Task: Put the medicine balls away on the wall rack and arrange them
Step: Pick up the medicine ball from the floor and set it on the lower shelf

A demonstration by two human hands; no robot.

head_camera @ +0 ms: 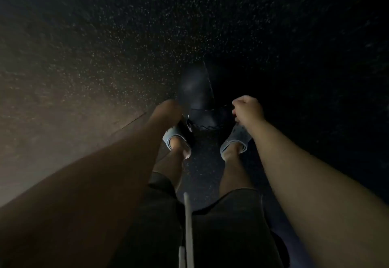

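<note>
- Right hand looks curled at the edge of the dark medicine ball; left hand presses its other side, fingers hidden, so I cannot tell its grip.
- Ball sits low on the speckled floor, just ahead of my sandals.
- Dim light, smooth shell: I judge it could slip onto my toes.

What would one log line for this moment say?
view: looking down, dim | left hand: at dark ball, grip unclear | right hand: fist at ball's side | ball: by feet on speckled floor | rack: unseen
</note>
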